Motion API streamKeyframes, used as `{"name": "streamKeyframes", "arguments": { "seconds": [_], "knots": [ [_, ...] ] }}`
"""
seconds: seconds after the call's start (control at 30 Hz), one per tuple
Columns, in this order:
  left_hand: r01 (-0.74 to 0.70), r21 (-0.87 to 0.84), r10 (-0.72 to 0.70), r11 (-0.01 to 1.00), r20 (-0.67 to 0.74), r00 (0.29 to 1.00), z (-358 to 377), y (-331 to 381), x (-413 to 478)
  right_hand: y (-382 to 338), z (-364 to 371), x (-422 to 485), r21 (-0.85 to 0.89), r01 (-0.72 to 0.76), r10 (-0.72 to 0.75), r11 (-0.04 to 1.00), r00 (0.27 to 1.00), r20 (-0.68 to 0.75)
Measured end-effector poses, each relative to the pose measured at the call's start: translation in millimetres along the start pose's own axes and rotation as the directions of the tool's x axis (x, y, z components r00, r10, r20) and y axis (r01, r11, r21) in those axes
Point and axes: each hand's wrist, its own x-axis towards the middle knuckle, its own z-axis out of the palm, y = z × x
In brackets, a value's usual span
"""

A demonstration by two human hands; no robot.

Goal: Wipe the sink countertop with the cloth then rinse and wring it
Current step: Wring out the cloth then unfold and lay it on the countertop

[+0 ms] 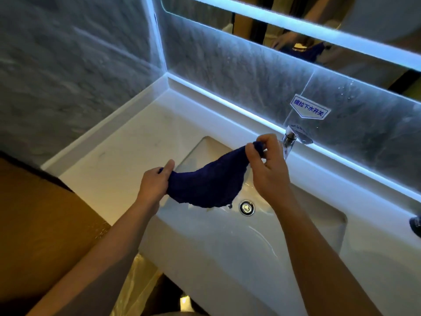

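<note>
A dark blue cloth (205,183) hangs stretched between both hands above the white sink basin (227,242). My left hand (155,182) pinches its left end over the basin's left rim. Its right end is gripped by my right hand (266,165), held higher, just in front of the chrome faucet (288,142). The cloth sags in the middle, its lowest edge near the round metal drain (247,207). The white countertop (127,151) spreads to the left of the basin. I cannot make out water running from the faucet.
A grey marble wall (57,65) closes the left side. Behind the faucet is a lit backsplash with a blue-lettered sticker (309,108), and a mirror (296,23) above. A dark object (415,224) sits at the right edge. A brown panel (41,224) stands left of the counter.
</note>
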Motion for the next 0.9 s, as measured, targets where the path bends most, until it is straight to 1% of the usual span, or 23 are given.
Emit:
{"name": "streamKeyframes", "arguments": {
  "seconds": [0.03, 0.07, 0.1, 0.17, 0.2, 0.23, 0.27, 0.33, 0.37, 0.4, 0.43, 0.47, 0.5, 0.53, 0.6, 0.67, 0.73, 0.8, 0.9],
  "knots": [
    [0.021, -0.014, -0.021, 1.0, 0.031, 0.999, -7.9, 1.9, 1.9, -4.2, 5.5, 5.8, -0.008, 0.0, 0.0, 1.0, 1.0, 0.012],
    [0.045, -0.011, -0.044, 0.999, 0.073, 0.996, -17.3, 1.0, 5.9, -9.3, 10.6, 11.1, 0.027, -0.023, 0.023, 0.999, 0.999, 0.022],
    [0.062, 0.035, -0.066, 0.997, 0.135, 0.989, -27.9, 1.0, 8.6, -13.0, 15.4, 16.1, 0.075, -0.049, 0.047, 0.996, 0.999, 0.027],
    [0.018, 0.234, -0.082, 0.972, 0.266, 0.96, -47.3, -2.2, 19.2, -22.4, 25.7, 26.2, 0.171, -0.095, 0.09, 0.981, 0.995, 0.039],
    [-0.028, 0.325, -0.077, 0.945, 0.307, 0.948, -54.5, -2.1, 24.4, -28.9, 32.2, 30.9, 0.233, -0.128, 0.113, 0.964, 0.991, 0.076],
    [-0.081, 0.369, -0.051, 0.926, 0.335, 0.941, -59.5, 0.7, 28.7, -33.8, 39.4, 36.0, 0.3, -0.168, 0.133, 0.939, 0.982, 0.133],
    [-0.141, 0.341, 0.013, 0.929, 0.352, 0.936, -61.8, 6.4, 33.9, -40.8, 47.1, 40.5, 0.351, -0.209, 0.144, 0.913, 0.969, 0.202],
    [-0.246, 0.121, 0.177, 0.962, 0.411, 0.894, -62.6, 30.8, 39.0, -53.6, 63.2, 49.7, 0.371, -0.269, 0.143, 0.889, 0.932, 0.332],
    [-0.283, 0.005, 0.247, 0.959, 0.472, 0.846, -61.8, 46.1, 40.3, -59.7, 71.3, 53.8, 0.345, -0.273, 0.131, 0.898, 0.914, 0.383],
    [-0.306, -0.069, 0.292, 0.949, 0.555, 0.779, -59.6, 60.6, 41.7, -66.6, 78.9, 57.2, 0.319, -0.27, 0.116, 0.908, 0.897, 0.427],
    [-0.308, -0.111, 0.304, 0.945, 0.646, 0.7, -56.3, 72.5, 43.5, -72.7, 85.3, 60.9, 0.304, -0.26, 0.098, 0.916, 0.882, 0.46],
    [-0.305, -0.114, 0.291, 0.945, 0.717, 0.633, -54.4, 80.8, 46.5, -78.9, 90.5, 64.4, 0.299, -0.254, 0.08, 0.92, 0.868, 0.49],
    [-0.292, -0.098, 0.261, 0.951, 0.761, 0.594, -54.3, 87.9, 49.5, -84.7, 94.1, 68.6, 0.293, -0.254, 0.072, 0.922, 0.854, 0.516],
    [-0.282, -0.079, 0.236, 0.956, 0.78, 0.58, -56.6, 93.6, 52.7, -90.3, 96.7, 72.9, 0.287, -0.261, 0.07, 0.922, 0.84, 0.539],
    [-0.303, -0.117, 0.273, 0.946, 0.793, 0.545, -67.1, 96.7, 63.1, -96.9, 98.2, 83.3, 0.281, -0.289, 0.091, 0.915, 0.828, 0.554],
    [-0.355, -0.167, 0.345, 0.92, 0.776, 0.529, -84.0, 92.8, 75.6, -100.3, 98.8, 93.7, 0.294, -0.305, 0.097, 0.906, 0.826, 0.556],
    [-0.41, -0.163, 0.383, 0.898, 0.749, 0.541, -101.7, 89.0, 88.5, -101.9, 102.1, 103.2, 0.29, -0.309, 0.096, 0.906, 0.816, 0.57],
    [-0.49, -0.087, 0.393, 0.868, 0.723, 0.568, -120.8, 87.5, 103.4, -101.2, 107.8, 112.8, 0.243, -0.298, 0.11, 0.923, 0.81, 0.576],
    [-0.55, 0.019, 0.386, 0.835, 0.693, 0.609, -157.3, 94.2, 125.5, -101.4, 116.9, 131.5, 0.179, -0.213, 0.09, 0.961, 0.847, 0.524]
  ]
}}
